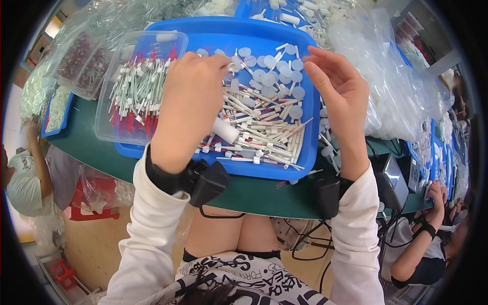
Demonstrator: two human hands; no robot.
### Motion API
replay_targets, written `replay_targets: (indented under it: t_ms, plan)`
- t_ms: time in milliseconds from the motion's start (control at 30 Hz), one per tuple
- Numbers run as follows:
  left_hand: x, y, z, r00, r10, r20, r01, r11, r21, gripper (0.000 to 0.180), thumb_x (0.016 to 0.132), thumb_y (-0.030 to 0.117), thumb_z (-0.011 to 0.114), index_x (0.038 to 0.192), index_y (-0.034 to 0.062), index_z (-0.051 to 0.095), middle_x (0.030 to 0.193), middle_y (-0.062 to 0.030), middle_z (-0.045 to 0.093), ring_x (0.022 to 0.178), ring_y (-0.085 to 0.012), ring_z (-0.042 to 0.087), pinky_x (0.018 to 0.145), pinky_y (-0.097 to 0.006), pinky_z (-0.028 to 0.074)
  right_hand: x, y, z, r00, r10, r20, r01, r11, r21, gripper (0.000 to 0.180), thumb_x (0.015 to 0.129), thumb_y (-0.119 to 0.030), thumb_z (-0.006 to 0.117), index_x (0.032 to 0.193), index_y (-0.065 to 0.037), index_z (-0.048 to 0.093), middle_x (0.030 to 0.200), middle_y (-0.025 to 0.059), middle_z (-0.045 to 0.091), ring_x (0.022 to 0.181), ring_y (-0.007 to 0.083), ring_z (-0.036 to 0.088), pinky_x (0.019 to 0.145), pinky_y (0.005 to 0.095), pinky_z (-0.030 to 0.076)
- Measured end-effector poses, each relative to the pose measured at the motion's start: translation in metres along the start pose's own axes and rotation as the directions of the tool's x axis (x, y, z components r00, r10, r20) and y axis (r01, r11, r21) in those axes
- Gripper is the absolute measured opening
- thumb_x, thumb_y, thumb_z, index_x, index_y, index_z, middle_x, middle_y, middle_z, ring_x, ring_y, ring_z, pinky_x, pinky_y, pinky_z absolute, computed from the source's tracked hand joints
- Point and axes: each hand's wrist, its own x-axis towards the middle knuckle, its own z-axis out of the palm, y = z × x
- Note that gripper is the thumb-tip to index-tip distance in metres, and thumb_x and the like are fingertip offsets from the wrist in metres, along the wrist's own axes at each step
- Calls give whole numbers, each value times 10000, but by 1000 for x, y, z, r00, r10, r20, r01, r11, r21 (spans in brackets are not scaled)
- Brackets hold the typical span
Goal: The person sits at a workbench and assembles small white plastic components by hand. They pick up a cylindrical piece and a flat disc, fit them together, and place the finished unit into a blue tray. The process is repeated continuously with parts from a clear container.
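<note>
My left hand (190, 101) is over the left half of a blue tray (229, 24), its thumb and fingers pinched together. A small, partly metallic end shows at its fingertips, beside a translucent disc; what it grips is mostly hidden. A white cylinder (225, 130) juts out from under that hand; whether it is held I cannot tell. My right hand (338, 86) hovers at the tray's right rim, fingers apart and holding nothing. Thin white sticks (259, 122) with small collars lie heaped in the tray, and translucent round discs (269, 76) are scattered above them.
A clear plastic box (104, 119) of sticks with red strands overlaps the tray's left side. Clear bags (376, 76) of white parts lie at the right. A dark device (389, 180) with cables stands on the green table (244, 195). Other people sit on both sides.
</note>
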Motion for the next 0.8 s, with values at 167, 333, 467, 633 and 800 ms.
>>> replay_targets:
  t_ms: [167, 333, 467, 633, 800]
  plan:
    - [2, 10, 0, 987, 123, -103, -126, 992, -17, 98, 774, 103, 673, 865, 67, 681, 925, -65, 623, 928, -242, 551, 824, -387, 395, -2, 9, -3, 997, -73, 33, 79, 954, -290, 198, 765, -52, 690, 963, -67, 689, 811, 47, 676, 756, 115, 654, 704, 232, 480]
    - [-7, 20, -4, 905, 313, 289, -251, 940, -232, 118, 734, 125, 711, 840, 95, 669, 912, -25, 593, 895, -214, 539, 841, -344, 369, -6, -12, 0, 992, 75, 102, -16, 874, -486, 180, 731, -93, 722, 909, -91, 694, 684, 38, 625, 597, 143, 596, 613, 255, 452]
    - [-10, 20, -3, 887, 301, 350, -225, 944, -241, 158, 698, 132, 735, 834, 94, 663, 871, -24, 576, 890, -211, 536, 835, -344, 369, -7, 0, -1, 962, -131, 240, 240, 824, -513, 166, 698, -142, 743, 848, -98, 689, 702, 44, 598, 639, 200, 556, 631, 306, 440]
    - [-10, 16, -13, 921, 226, 317, -175, 968, -182, 193, 658, 111, 748, 834, 91, 669, 852, -26, 560, 894, -212, 527, 818, -347, 382, -7, -5, -12, 896, -118, 428, 381, 701, -603, 158, 642, -162, 760, 761, -101, 676, 769, 48, 559, 770, 236, 526, 720, 342, 419]
    - [-13, 19, -15, 938, 166, 303, -195, 979, 67, 131, 647, 75, 737, 753, 80, 659, 864, -23, 557, 900, -219, 524, 806, -343, 391, -13, -19, -13, 880, -29, 475, 383, 634, -672, 179, 621, -177, 775, 725, -74, 672, 819, 45, 547, 852, 239, 516, 772, 360, 401]
